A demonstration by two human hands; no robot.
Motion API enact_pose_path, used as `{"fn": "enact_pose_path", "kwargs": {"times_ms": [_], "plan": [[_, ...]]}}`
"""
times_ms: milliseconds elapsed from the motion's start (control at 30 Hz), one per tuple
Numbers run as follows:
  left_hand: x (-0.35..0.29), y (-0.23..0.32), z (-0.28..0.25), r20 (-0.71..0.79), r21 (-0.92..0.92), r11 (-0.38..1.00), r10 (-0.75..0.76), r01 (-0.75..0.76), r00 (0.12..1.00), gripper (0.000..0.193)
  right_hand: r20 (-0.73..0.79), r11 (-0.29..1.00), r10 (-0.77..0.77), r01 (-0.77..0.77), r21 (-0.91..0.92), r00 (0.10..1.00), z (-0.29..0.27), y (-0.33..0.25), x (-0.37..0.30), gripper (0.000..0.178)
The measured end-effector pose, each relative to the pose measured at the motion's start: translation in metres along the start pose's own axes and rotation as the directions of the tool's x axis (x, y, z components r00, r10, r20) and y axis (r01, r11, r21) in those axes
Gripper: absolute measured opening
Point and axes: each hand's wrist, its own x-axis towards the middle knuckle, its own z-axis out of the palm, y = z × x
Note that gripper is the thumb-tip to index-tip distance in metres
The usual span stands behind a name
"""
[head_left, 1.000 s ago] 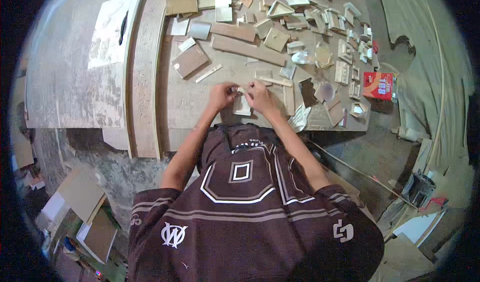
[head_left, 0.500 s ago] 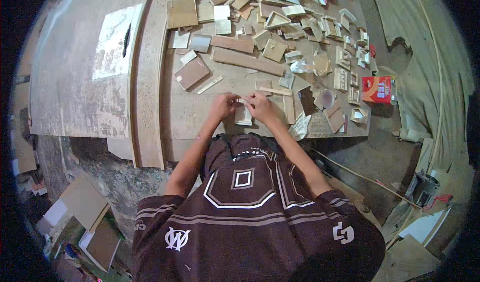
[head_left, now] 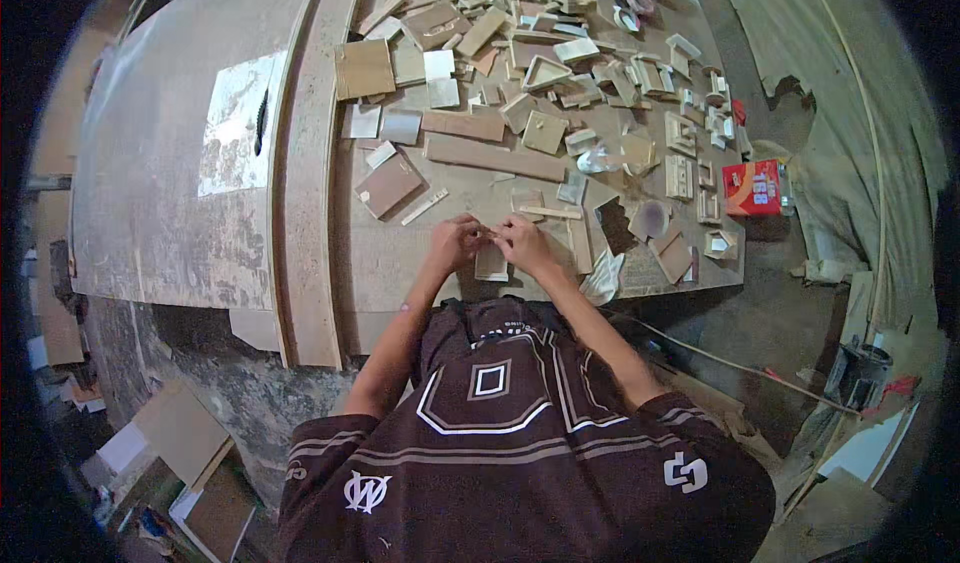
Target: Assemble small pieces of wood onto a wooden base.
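Note:
My left hand (head_left: 455, 244) and my right hand (head_left: 522, 242) meet close together over the near edge of a wooden workbench (head_left: 400, 273). Both pinch the top of a small pale rectangular wooden piece (head_left: 491, 263) that rests on the bench between them. Just beyond my fingers lies a thin light wooden strip (head_left: 548, 212). A small brown board (head_left: 389, 184) and a narrow pale stick (head_left: 425, 206) sit to the left of my hands. What my fingertips press at the piece's top edge is too small to tell.
Several wood offcuts and small frames cover the far bench, with a long brown plank (head_left: 495, 157). A red box (head_left: 753, 186) sits at the right edge. A white rag (head_left: 604, 279) hangs by my right forearm. Large boards (head_left: 160, 163) lie left; scraps litter the floor.
My hands have stayed together on the small piece. The view has shifted slightly, so the bench sits a little lower in the picture.

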Motion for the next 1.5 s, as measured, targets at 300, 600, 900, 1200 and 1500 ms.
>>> {"fn": "enact_pose_path", "kwargs": {"times_ms": [300,600,900,1200,1500], "plan": [[-0.006,-0.005,0.005,-0.005,-0.045,0.999,-0.002,0.002,1.000,0.018,-0.123,0.999,0.002,0.002,0.036,0.992,-0.021,-0.012,-0.006,0.034],[-0.015,-0.017,0.012,-0.023,-0.207,0.964,-0.177,0.168,0.984,0.048,0.139,0.561,0.651,-0.596,0.575,0.746,-0.014,0.042,-0.032,0.025],[-0.001,-0.013,0.015,0.122,-0.429,0.703,-0.577,0.567,0.808,0.052,0.413,0.296,0.643,-0.707,0.642,0.645,0.003,0.045,-0.023,0.049],[-0.007,-0.008,0.016,0.289,-0.554,0.514,-0.618,0.655,0.731,0.037,0.344,0.359,0.633,-0.657,0.663,0.693,0.011,0.040,-0.030,0.039],[-0.024,0.004,0.014,0.205,-0.634,0.588,-0.498,0.502,0.843,0.038,0.159,0.393,0.545,-0.419,0.819,0.823,0.018,0.035,-0.032,0.035]]}}
